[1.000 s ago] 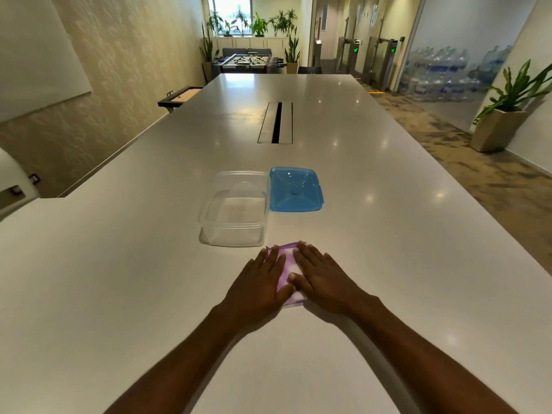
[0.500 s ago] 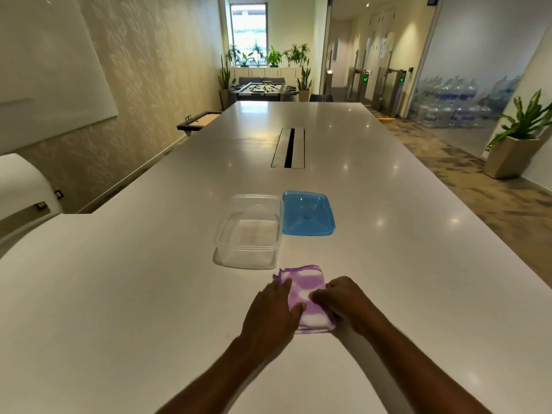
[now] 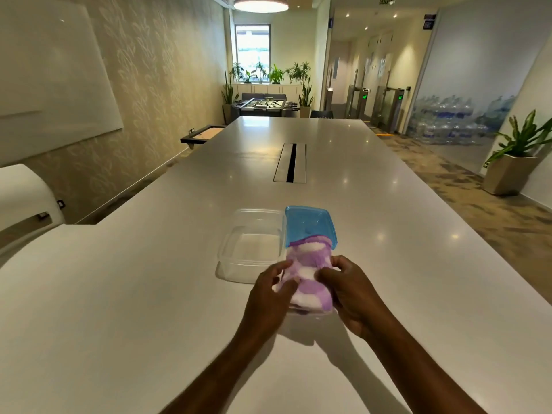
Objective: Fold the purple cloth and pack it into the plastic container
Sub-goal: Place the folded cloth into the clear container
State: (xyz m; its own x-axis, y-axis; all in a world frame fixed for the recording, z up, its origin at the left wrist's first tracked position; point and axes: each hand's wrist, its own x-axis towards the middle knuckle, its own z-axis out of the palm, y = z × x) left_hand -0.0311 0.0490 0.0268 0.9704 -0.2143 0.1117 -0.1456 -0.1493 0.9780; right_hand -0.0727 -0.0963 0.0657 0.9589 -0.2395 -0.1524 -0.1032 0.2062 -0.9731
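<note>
The purple and white cloth [image 3: 310, 276] is folded into a small thick bundle and held up off the white table [image 3: 119, 294]. My left hand [image 3: 270, 294] grips its left side and my right hand [image 3: 349, 291] grips its right side. The clear plastic container [image 3: 251, 243] stands open just beyond and left of the cloth, with nothing inside. Its blue lid [image 3: 309, 225] lies flat against the container's right side, and the far end of the cloth covers the lid's near edge.
A cable slot [image 3: 291, 162] runs along the middle of the table farther back. A white rounded chair back [image 3: 24, 198] stands at the left edge. A potted plant [image 3: 513, 162] stands on the floor to the right.
Both hands went from pressing the cloth flat on the table to gripping its sides and lifting it. The bundle now hangs above the table, nearer the container and lid.
</note>
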